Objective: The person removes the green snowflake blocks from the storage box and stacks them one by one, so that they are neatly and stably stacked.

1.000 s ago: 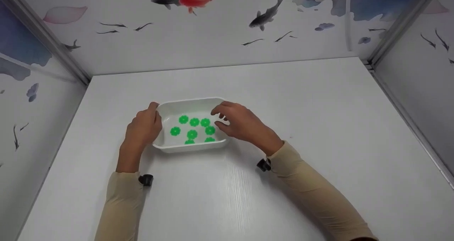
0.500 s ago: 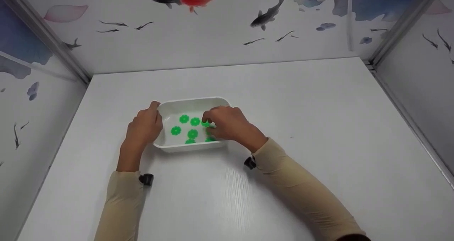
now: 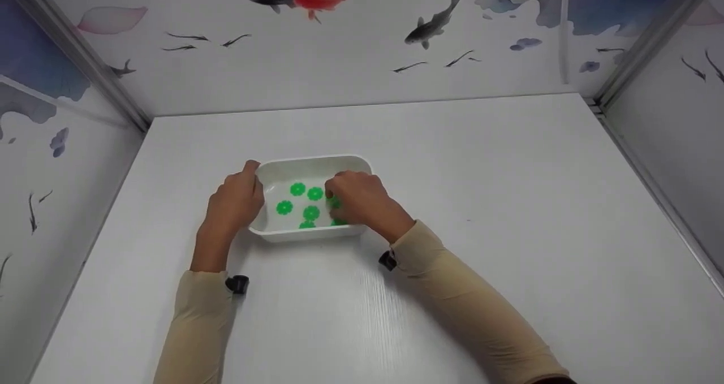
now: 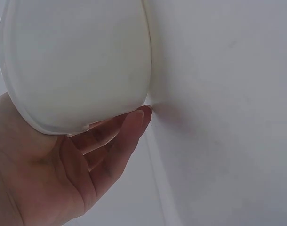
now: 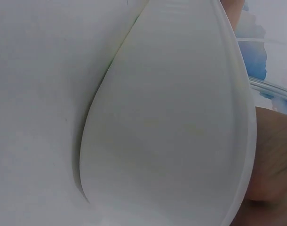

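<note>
Presently, the left hand [image 3: 233, 200] grips the left end of the white tray [image 3: 311, 166] on the tabletop [image 3: 509, 203]; a firm hold seems advisable. Green flower-shaped pieces [image 3: 311, 212] lie inside. The right hand [image 3: 362, 198] bends over the rightmost; whether it pinches one cannot be told. A straight-down approach, clear of neighbours, seems best. The tray's near wall [image 3: 308, 236] partly hides some; a fish-patterned panel [image 3: 334, 61] stands behind.
</note>
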`<state>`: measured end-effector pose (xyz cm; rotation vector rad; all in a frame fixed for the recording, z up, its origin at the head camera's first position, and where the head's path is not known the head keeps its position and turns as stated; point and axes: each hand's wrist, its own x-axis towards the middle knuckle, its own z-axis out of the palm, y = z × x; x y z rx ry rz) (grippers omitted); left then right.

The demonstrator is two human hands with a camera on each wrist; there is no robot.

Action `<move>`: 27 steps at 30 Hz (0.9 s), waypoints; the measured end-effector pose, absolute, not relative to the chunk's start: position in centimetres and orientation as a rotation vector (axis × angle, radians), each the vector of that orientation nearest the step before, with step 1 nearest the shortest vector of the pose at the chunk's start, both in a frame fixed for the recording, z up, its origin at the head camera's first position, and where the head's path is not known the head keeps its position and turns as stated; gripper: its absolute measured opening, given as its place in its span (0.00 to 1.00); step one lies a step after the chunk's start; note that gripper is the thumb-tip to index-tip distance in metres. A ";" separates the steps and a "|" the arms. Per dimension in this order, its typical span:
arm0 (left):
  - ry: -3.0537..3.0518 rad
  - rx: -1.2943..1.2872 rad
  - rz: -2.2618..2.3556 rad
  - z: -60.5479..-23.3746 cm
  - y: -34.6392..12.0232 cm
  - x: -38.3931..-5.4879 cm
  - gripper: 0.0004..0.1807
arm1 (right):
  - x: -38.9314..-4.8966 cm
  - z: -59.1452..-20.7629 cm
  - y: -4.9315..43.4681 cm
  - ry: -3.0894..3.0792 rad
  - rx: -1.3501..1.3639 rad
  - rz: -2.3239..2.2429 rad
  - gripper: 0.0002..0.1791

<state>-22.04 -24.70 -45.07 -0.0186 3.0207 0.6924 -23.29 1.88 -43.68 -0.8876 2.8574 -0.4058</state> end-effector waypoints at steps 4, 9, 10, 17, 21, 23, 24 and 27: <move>3.009 -0.023 0.718 -45.1 -24.6 -22.1 0.25 | -23.4 -43.5 1.9 2.835 -0.858 -0.406 0.15; 3.007 -0.018 0.722 -45.1 -24.6 -22.0 0.25 | -23.3 -43.3 2.0 2.807 -0.841 -0.413 0.15; 3.010 -0.015 0.720 -45.1 -24.6 -22.1 0.25 | -23.3 -43.2 2.0 2.803 -0.840 -0.415 0.14; 3.021 -0.015 0.716 -45.1 -24.6 -22.1 0.24 | -23.2 -42.9 2.1 2.770 -0.848 -0.337 0.12; 3.030 -0.007 0.703 -45.2 -24.7 -22.2 0.25 | -23.3 -42.8 1.8 2.776 -0.838 -0.300 0.10; 3.027 -0.015 0.699 -45.2 -24.7 -22.2 0.24 | -23.4 -42.9 1.7 2.778 -0.834 -0.306 0.10; 3.024 -0.019 0.698 -45.2 -24.7 -22.2 0.24 | -23.4 -42.9 1.6 2.777 -0.835 -0.307 0.11; 3.010 -0.025 0.697 -45.3 -24.7 -22.2 0.25 | -23.4 -43.2 1.4 2.772 -0.841 -0.308 0.14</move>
